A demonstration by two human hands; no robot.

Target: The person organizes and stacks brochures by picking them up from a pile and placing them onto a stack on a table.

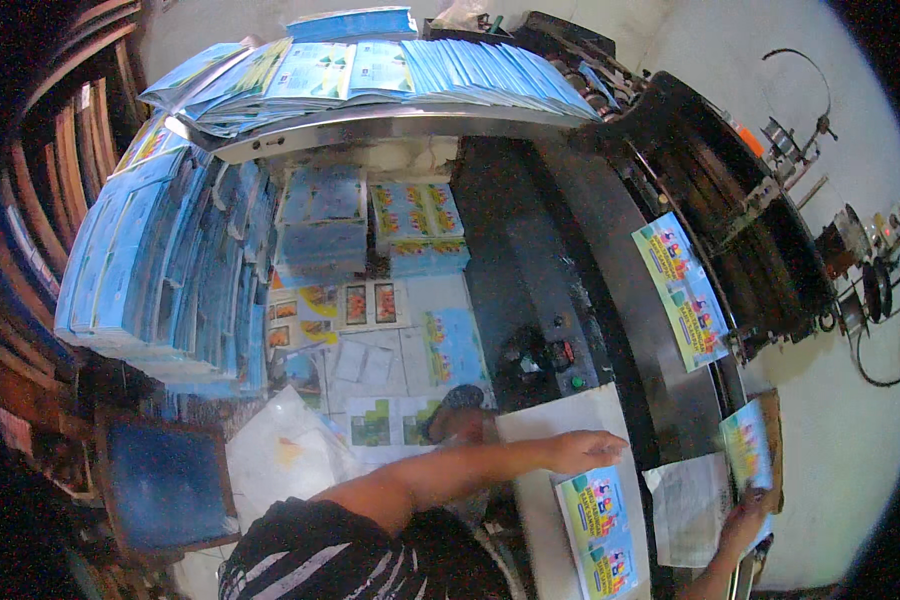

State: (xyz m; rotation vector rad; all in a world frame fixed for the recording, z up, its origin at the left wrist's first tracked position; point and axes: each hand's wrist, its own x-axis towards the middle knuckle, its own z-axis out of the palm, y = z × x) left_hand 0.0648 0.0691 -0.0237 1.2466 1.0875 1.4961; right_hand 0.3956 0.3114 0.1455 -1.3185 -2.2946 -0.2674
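My left hand reaches over a white board, its fingers drawn together and nothing visible in them. Just below that hand, on the board, lies a printed cover sheet in blue and yellow with cartoon figures. At the lower right my right hand grips the lower end of another printed cover sheet, thumb and fingers closed on it. A whitish sheet of paper lies between the two hands. One more cover sheet rests on the dark metal machine bed, beyond both hands.
Tall stacks of blue booklets stand at the left. A metal-edged shelf carries fanned-out booklets at the back. Dark machine parts rise on the right. Bundles and loose sheets cover the floor. A blue-seated chair is at lower left.
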